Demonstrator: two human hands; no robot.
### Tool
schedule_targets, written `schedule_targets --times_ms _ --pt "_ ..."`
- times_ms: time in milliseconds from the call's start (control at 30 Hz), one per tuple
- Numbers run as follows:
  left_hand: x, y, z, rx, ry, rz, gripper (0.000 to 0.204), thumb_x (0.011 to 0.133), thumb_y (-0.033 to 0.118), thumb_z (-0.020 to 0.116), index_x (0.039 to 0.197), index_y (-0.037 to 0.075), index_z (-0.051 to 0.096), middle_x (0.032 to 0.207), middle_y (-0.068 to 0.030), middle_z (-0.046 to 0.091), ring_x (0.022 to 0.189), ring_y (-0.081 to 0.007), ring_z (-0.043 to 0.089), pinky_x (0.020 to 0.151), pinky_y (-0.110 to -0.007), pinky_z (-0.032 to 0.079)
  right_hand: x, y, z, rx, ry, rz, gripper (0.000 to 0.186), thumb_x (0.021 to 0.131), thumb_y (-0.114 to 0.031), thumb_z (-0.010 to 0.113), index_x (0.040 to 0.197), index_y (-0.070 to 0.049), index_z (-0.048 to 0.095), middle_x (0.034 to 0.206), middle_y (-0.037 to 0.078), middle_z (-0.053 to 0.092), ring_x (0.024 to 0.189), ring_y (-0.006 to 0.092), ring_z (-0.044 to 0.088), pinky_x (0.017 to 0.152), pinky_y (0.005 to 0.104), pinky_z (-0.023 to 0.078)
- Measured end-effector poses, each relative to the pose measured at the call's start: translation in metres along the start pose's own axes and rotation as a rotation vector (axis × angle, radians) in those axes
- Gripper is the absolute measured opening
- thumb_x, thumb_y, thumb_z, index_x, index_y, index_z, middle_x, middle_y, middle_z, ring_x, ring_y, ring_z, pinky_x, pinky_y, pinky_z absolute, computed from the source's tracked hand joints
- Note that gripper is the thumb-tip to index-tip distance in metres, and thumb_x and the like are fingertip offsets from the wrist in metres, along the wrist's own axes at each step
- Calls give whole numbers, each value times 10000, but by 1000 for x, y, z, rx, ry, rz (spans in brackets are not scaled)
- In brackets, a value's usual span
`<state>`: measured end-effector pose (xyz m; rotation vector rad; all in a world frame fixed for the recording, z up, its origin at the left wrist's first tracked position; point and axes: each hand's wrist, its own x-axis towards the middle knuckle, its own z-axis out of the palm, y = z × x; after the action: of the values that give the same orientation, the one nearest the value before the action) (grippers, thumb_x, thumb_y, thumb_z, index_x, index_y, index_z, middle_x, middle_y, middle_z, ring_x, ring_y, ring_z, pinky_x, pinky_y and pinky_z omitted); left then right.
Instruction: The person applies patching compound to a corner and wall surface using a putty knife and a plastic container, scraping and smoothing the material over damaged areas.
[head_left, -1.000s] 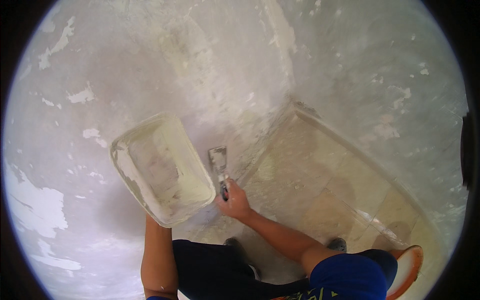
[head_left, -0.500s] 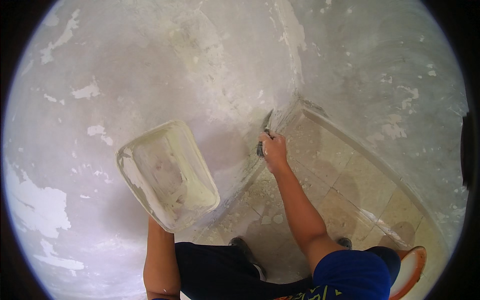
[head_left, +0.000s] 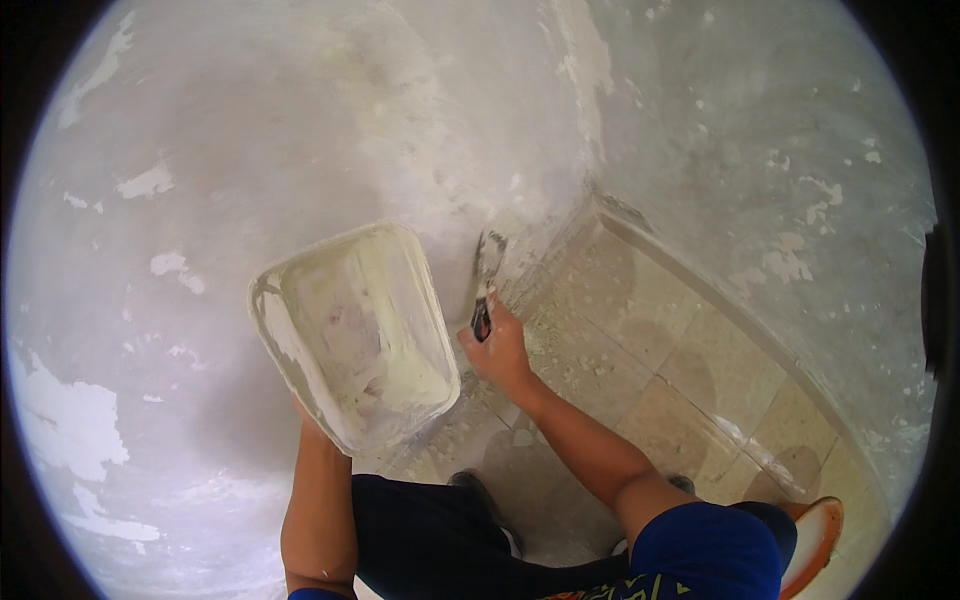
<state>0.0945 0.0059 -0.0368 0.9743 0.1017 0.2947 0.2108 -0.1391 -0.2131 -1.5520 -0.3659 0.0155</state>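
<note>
I'm looking down from the head camera, and a grey wall is filling most of my view, its face blotching with pale, ragged patches down the left side. A second, greener-grey wall is meeting it at the corner, where a rough, whitish seam is running down. Below, beige floor tiles are spreading out, crumbs scattering along the wall's foot, and a raised skirting is edging the right wall. Here's the right hand, closing firmly around the handle of a putty knife; the smeared blade is pointing up near the corner, though I'm not managing to tell whether it's touching the wall. The putty-streaked tub is tilting just left of it, the left hand mostly hiding behind, so I can't tell its grip. An orange-rimmed bucket is sitting at lower right.
</note>
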Motion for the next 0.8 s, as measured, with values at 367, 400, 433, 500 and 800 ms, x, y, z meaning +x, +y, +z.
schedule_targets --times_ms 367,400,433,500,800 --pt "5 -2 -7 1 1 -12 683 1007 537 543 1515 98 422 1442 -128 552 1241 -290 612 984 -450 590 -62 31 19 92 -41 -332 715 765 -76 739 1416 76 487 767 119 552 638 222 562 619 351 498" --pt "6 -1 -8 6 1 -7 682 1007 536 543 1515 97 422 1442 -129 552 1241 -290 612 984 -451 590 -59 25 17 114 -50 -258 699 762 -70 738 1404 76 501 742 105 534 619 192 543 601 335 490" --pt "6 -1 -9 6 3 -6 682 1008 536 543 1515 97 422 1442 -129 552 1241 -290 613 984 -451 590 -51 24 15 103 7 -251 667 773 -47 724 1394 78 515 735 84 528 616 162 523 591 316 477" --pt "7 -3 -10 3 4 -4 680 1008 534 543 1515 97 422 1442 -129 552 1240 -289 613 984 -451 590 -19 20 8 72 125 -235 606 793 0 696 1374 81 543 720 41 517 609 101 482 570 276 452" --pt "1 8 -17 -1 2 16 670 1001 483 551 1507 62 426 1427 -152 559 1238 -310 611 1002 -463 576 41 -6 -45 55 98 -65 553 770 -50 719 1289 82 583 713 48 546 628 111 500 574 290 453"
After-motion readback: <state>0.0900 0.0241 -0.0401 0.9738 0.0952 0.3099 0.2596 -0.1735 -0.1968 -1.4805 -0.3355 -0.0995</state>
